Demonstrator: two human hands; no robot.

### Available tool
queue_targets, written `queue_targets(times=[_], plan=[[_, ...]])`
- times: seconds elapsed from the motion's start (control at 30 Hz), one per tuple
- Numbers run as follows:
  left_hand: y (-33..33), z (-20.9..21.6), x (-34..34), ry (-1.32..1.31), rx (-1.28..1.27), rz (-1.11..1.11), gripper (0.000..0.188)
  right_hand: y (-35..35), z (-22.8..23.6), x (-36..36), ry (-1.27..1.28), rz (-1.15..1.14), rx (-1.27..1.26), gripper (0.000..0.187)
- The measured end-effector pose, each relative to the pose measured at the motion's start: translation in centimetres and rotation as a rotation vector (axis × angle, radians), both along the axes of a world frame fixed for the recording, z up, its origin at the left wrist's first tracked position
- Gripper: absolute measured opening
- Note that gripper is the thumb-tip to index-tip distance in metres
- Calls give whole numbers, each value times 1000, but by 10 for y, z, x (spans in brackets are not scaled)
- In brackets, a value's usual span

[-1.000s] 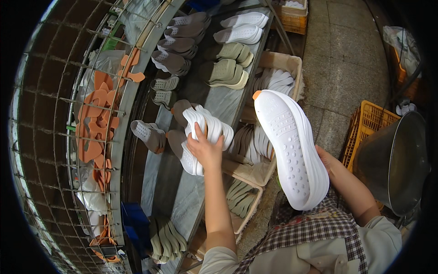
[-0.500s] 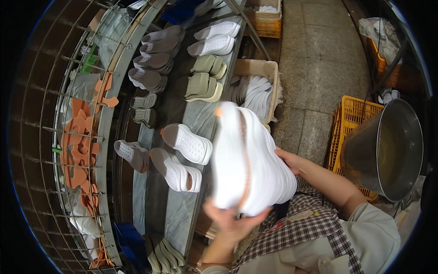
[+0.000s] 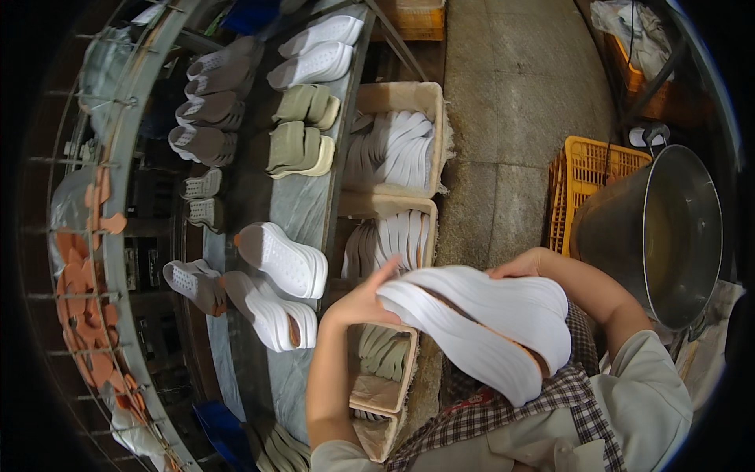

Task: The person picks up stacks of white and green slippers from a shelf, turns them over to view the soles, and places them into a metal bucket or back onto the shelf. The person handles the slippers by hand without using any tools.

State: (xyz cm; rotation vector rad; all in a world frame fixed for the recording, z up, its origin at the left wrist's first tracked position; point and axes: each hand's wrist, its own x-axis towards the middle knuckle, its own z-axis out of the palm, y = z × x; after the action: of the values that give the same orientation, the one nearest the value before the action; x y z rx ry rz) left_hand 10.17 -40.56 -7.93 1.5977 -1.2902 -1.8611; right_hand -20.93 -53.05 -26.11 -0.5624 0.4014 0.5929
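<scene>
A stack of white shoe soles [image 3: 472,315] lies in front of my body, over the checked apron. Brown-orange strips show in the gap along its middle. My left hand [image 3: 363,299] grips its left end, thumb raised and the other fingers partly hidden by the soles. My right hand [image 3: 517,264] holds the far edge, its fingertips hidden. Left of my left forearm, white soles [image 3: 281,258] sit stacked on the grey marbled shelf [image 3: 300,206], with a second white stack [image 3: 263,311] nearer me.
Further along the shelf stand olive soles [image 3: 300,148] and more white ones [image 3: 318,59]. Lined bins [image 3: 437,224] of soles stand below its edge. At right are a large metal bucket [image 3: 613,236] and a yellow crate [image 3: 602,157]. Orange pieces [image 3: 86,307] lie behind the wire rack.
The stack of white soles has come down and right, towards my body, and turned from upright to lying slantwise. My left hand has moved up to its left end. The view has shifted right.
</scene>
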Motion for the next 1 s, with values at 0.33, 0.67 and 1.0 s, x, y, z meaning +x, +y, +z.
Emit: queue_targets(times=[0.33,0.67,1.0], plan=[[89,-180,-32,550,477,-94,92,73,-42,-14,410,321,267,77],[141,-196,-8,636,689,511,82,60,-112,47,238,461,280,77],[172,-227,164,-109,85,1549,76,-42,-204,201,93,-675,-863,44]])
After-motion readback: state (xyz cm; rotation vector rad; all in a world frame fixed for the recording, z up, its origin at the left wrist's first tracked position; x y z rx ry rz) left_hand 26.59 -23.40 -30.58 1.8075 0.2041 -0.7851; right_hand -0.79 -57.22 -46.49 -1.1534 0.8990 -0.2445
